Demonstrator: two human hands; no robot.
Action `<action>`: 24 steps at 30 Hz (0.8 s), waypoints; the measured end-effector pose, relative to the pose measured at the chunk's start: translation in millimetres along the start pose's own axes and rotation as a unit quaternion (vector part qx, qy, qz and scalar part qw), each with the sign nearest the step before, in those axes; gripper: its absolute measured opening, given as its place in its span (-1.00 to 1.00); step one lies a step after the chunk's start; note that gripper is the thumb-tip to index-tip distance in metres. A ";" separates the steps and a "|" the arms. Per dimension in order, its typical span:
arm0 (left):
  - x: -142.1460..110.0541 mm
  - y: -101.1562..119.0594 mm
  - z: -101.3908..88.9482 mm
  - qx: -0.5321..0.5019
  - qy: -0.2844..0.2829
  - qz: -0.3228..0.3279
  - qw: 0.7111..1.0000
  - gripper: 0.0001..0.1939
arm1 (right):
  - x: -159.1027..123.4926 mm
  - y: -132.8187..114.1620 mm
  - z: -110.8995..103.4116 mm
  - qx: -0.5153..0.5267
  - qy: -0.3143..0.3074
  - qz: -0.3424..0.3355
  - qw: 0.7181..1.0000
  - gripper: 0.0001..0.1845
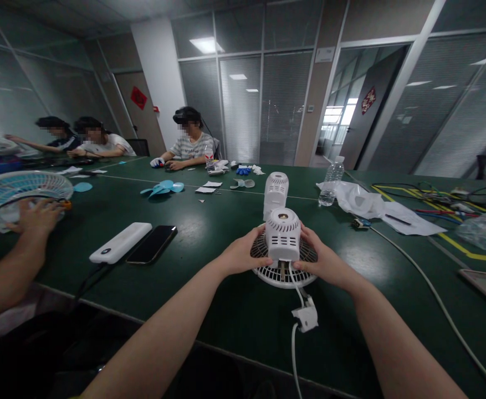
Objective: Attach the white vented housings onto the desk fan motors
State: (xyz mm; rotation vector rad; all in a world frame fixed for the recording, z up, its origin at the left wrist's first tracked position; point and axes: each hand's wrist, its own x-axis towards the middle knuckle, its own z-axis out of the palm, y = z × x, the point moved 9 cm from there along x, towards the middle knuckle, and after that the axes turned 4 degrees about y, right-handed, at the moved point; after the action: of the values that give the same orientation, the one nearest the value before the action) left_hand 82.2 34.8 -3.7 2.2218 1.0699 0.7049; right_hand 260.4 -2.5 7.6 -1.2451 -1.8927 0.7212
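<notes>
Nearest me, my bare left forearm (163,332) and bare right forearm (396,327) reach in over the dark green worktop (213,224). At far left, another person's hand (41,216) rests on a round white fan cage (22,180) with pale blue showing through its ribs. Next to it lie a white oblong power bank (121,243) and, just beside that, a black-screened phone (152,244). Farther back is a light blue plastic fan blade (162,189), with a person in a striped shirt (190,147) seated beyond.

In front of me, my left hand (246,249) and right hand (320,257) grip a white vented plastic motor housing (284,235) from both sides, thumbs at its lower corners, over a round white slatted grille (274,277). Another white vented plastic piece (276,188) stands right behind; I cannot tell whether the two are joined. A white plug block (306,315) on a white cable lies nearer me. To the right stand a clear plastic bottle (332,182), a crumpled white bag (357,199) and a white sheet (419,221) bearing a black pen (398,220).
</notes>
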 end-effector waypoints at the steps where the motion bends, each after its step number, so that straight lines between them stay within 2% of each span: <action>1: -0.1 0.1 -0.1 0.003 0.000 -0.003 1.000 -0.04 | -0.3 -0.1 -0.3 0.000 0.000 0.001 1.000 0.07; 10: 1.9 1.1 -2.8 0.039 0.018 -0.026 0.999 -0.06 | -1.2 0.0 -2.5 -0.020 0.016 0.016 1.000 0.06; 15: 0.7 4.4 -3.2 0.056 0.005 -0.016 0.998 -0.02 | -2.5 -5.0 -0.6 0.013 0.036 -0.009 0.999 -0.10; 19: 0.3 3.8 -3.2 0.081 -0.004 -0.020 0.997 -0.05 | -1.9 -1.3 -5.5 -0.030 0.058 0.014 0.998 -0.12; 24: 0.5 3.1 -1.2 0.092 -0.008 -0.012 0.996 -0.08 | -1.0 -5.1 -8.5 -0.077 0.048 0.019 0.996 -0.10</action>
State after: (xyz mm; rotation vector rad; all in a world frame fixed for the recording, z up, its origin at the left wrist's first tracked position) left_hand 83.2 33.9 -0.7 2.3592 1.1945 0.5987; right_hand 265.1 -4.8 16.1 -1.3892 -1.8779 0.5328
